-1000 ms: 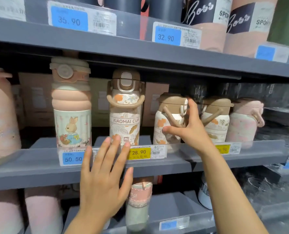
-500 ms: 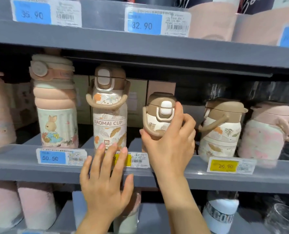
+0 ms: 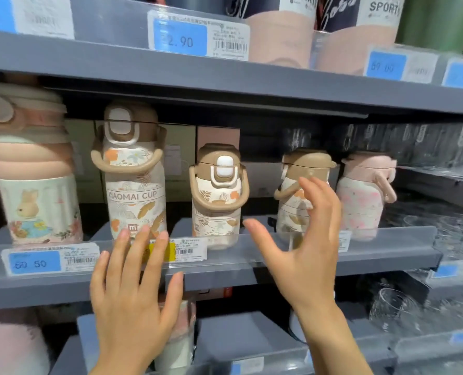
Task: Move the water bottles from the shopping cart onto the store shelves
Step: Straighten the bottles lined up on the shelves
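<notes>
Grey shelf [image 3: 225, 277]: your small leaf-print bottle [image 3: 217, 196], brown lid, loop handle, stands upright at its front lip. Both your left hand [image 3: 133, 299] and right hand [image 3: 303, 250] are spread, apparently gripping nothing.

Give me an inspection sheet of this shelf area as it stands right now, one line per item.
Surface: grey middle shelf with clear front lip and price tags.
Job's things: small leaf-print bottle upright, front facing out, between tall XIAOMAI CUP bottle and second leaf-print bottle; pink bottle at right.
Clutter: rabbit-print bottle; boxes behind; glassware at right.
Grips: left hand open, fingertips at the shelf lip; right hand open, holding nothing.
Cables: nothing seen.
Surroundings: upper shelf with larger bottles; lower shelf also stocked.
</notes>
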Demonstrator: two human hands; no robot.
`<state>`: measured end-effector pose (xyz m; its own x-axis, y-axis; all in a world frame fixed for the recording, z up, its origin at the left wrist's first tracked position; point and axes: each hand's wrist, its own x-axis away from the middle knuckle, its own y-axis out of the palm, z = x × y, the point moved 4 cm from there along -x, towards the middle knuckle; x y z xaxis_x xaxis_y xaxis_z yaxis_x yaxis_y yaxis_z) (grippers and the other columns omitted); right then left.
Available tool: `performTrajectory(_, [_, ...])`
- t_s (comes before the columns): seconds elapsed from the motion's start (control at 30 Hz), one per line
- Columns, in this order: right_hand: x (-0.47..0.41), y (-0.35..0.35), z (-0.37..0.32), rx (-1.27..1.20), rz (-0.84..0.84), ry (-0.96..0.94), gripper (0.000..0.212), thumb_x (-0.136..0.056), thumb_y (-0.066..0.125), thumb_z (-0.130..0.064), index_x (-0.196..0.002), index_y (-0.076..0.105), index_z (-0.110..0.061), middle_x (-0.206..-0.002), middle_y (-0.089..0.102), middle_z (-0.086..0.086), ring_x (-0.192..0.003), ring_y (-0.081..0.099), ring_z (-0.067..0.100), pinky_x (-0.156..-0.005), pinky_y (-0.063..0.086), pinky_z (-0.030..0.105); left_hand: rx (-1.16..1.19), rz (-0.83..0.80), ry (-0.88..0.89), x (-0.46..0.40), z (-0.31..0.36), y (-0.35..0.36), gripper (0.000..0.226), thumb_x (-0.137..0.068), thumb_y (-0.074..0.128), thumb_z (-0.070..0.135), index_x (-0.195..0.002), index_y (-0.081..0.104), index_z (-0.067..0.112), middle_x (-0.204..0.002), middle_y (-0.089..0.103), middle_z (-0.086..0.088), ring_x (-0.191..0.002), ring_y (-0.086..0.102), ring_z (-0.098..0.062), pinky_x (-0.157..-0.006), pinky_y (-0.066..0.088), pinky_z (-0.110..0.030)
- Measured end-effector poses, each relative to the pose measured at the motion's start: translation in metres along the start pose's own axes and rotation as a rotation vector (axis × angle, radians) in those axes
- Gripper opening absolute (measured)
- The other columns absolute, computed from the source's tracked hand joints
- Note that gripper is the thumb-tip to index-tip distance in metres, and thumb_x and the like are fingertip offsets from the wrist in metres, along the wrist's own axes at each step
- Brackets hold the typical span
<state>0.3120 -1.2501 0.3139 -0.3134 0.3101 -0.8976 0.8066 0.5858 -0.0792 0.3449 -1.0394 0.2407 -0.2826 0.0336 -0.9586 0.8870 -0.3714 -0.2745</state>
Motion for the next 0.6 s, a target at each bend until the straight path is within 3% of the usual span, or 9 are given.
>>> performTrajectory(0.13, [-0.011, -0.027, 0.037, 0.054, 0.083, 0.187, 0.066, -0.081, 0.066, -0.043, -0.136, 0.041, -0.017, -0.136, 0.043, 0.0, -0.128, 0.042, 0.016, -0.104, 0.04, 0.045, 0.03, 0.0, 0.108, -0.013, 0.038, 0.01, 0.054, -0.09, 0.045, 0.038, -0.139, 0.044, 0.015, -0.144, 0.045, -0.014, -0.136, 0.036, -0.031, -0.115, 0.015, -0.052])
performTrajectory(0.4, [-0.051, 0.009, 0.05, 0.366, -0.085, 0.294, 0.104, -0.068, 0.075, -0.058, -0.148, 0.016, -0.027, -0.153, 0.014, 0.01, -0.136, 0.029, 0.031, -0.098, 0.044, 0.051, -0.078, -0.018, 0.249, -0.005, 0.062, 0.036, 0.054, -0.092, 0.046, 0.046, -0.139, 0.046, 0.019, -0.139, 0.053, -0.012, -0.131, 0.042, -0.03, -0.108, 0.026, -0.06])
performTrajectory(0.5, [-0.058, 0.011, 0.051, 0.327, -0.11, 0.262, 0.102, -0.069, 0.079, -0.046, -0.148, 0.017, -0.026, -0.148, 0.02, 0.007, -0.13, 0.035, 0.028, -0.096, 0.044, 0.04, -0.08, -0.015, 0.26, -0.004, 0.062, 0.037, 0.054, -0.092, 0.045, 0.047, -0.139, 0.047, 0.02, -0.139, 0.052, -0.012, -0.131, 0.042, -0.029, -0.108, 0.026, -0.059])
performTrajectory(0.6, [-0.063, 0.002, 0.065, 0.074, -0.189, 0.355, 0.101, -0.07, 0.083, -0.034, -0.148, 0.019, -0.026, -0.146, 0.026, 0.001, -0.127, 0.031, 0.009, -0.102, 0.031, 0.025, -0.066, -0.004, 0.261, -0.003, 0.061, 0.037, 0.055, -0.092, 0.045, 0.048, -0.139, 0.046, 0.02, -0.14, 0.051, -0.012, -0.131, 0.042, -0.029, -0.108, 0.025, -0.058])
